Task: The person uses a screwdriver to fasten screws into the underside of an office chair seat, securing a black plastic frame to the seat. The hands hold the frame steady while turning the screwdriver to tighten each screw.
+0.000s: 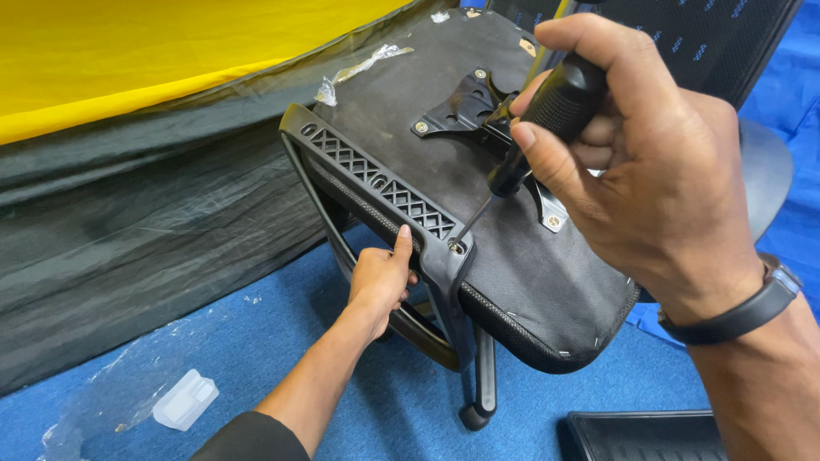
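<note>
Fingers [547,162] tight around screwdriver [547,115] — tip in armrest [376,188].

The right hand [649,162] holds a black-handled screwdriver [547,115] with its tip on a screw [457,248] in the black armrest bracket [376,188] of an upturned chair seat [478,171], while the left hand [380,277] steadies the bracket above blue carpet [256,341].

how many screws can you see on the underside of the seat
4: one at the screwdriver tip, two on the black metal plate at and, one on a bracket. The right hand may hide more.
</note>
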